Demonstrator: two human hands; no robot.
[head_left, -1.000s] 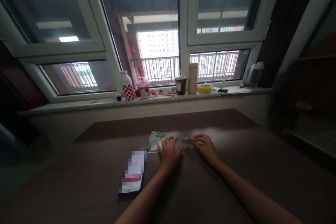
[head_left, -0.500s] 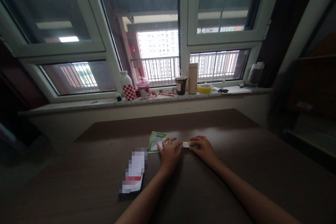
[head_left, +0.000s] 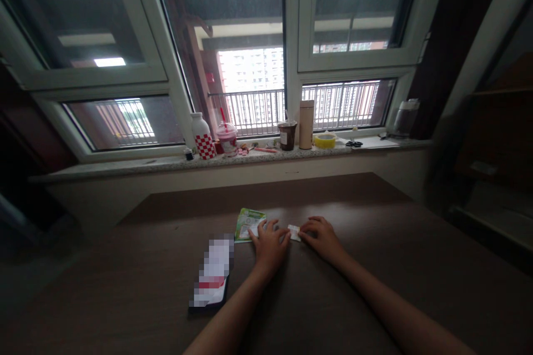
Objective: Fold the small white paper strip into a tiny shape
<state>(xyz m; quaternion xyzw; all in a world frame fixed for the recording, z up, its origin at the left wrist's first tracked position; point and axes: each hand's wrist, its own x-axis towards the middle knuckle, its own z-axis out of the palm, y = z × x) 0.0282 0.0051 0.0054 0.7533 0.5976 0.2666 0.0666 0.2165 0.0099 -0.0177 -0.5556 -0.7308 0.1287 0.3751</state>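
"What lies nearest you?"

"On the brown, wood-toned tabletop (head_left: 325, 310), off to my left, a dark-edged, rectangular phone (head_left: 211, 274) with its screen blurred out."

"And your hands?"

"They face each other with a small, flat, whitish piece (head_left: 293, 232) between them, low at the tabletop. My right hand (head_left: 322, 237) seems to pinch its right edge; my left hand (head_left: 270, 244) is half-curled at the opposite edge, and I can't tell whether it grips."

"How would you handle it well?"

"A light pinch and low wrists, I'd judge, so the thin piece doesn't crease. My left hand overlaps the flat, green-and-white printed packet (head_left: 244, 222), so I'd avoid dragging that."

"Farther off?"

"On the speckled stone windowsill (head_left: 108, 169), a round yellow tape roll (head_left: 325, 143) and dark scissors (head_left: 353, 143), well apart from my hands."
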